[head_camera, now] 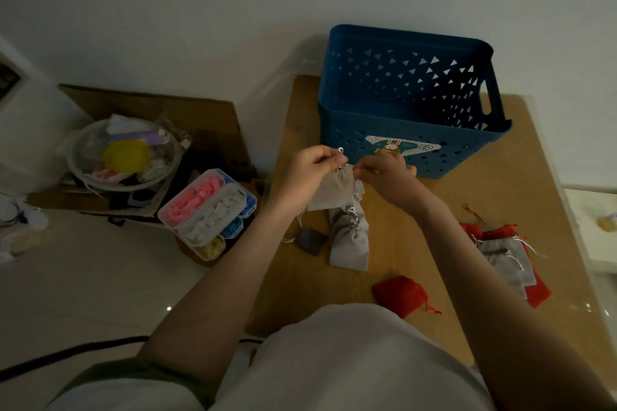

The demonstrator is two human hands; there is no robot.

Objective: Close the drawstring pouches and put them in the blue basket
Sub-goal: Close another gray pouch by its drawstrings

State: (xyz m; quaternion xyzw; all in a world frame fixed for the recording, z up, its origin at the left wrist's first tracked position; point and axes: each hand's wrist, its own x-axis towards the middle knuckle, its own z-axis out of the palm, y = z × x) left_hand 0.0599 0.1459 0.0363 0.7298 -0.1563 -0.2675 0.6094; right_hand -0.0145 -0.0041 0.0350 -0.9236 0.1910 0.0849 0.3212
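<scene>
The person held a grey pouch (334, 192) up just in front of the blue basket (410, 103), a little above the table (434, 217). The left hand (312, 170) had its fingers curled and pinched a shiny string (340, 151) at the top of the bag. The right hand (384, 173) pinched the string on the other side. The top looked bunched up, so I think they were pulling it shut. Next the bag would need lifting over the rim and dropping in (I could not see the basket's bottom). More grey pouches (350, 240) and a red pouch (399, 294) lay on the table, waiting.
</scene>
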